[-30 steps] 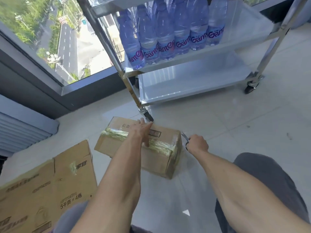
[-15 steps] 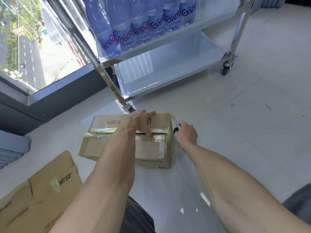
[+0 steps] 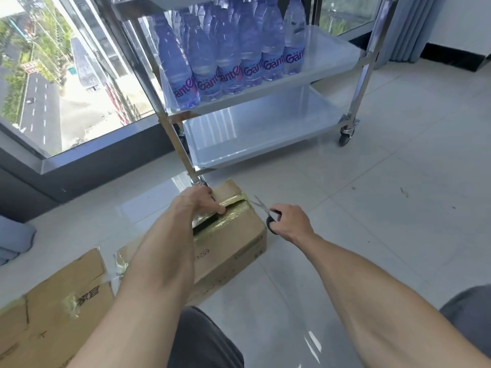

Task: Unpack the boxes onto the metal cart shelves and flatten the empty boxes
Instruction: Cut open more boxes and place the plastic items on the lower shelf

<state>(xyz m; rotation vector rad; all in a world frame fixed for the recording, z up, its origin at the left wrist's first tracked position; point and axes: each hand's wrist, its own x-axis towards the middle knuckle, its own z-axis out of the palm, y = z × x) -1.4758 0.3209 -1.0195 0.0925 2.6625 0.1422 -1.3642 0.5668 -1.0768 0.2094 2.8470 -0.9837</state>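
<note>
The brown cardboard box point(image 3: 228, 240) with yellow tape lies on the floor beside the metal cart's point(image 3: 265, 144) front leg. The left hand point(image 3: 198, 205) presses its top with fingers together; the right hand point(image 3: 288, 219) grips black-handled scissors point(image 3: 268, 212) just beside the box's right edge.

Box point(image 3: 228, 243) flap seam now gapes beneath fingers point(image 3: 216, 208).

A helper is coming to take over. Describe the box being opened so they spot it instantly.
Find the metal cart by the window. The box sits on the floor at its near-left leg, under the left hand. Unlike the flattened cardboard beside it, it stands full, its yellowish-taped seam slit open.
</note>
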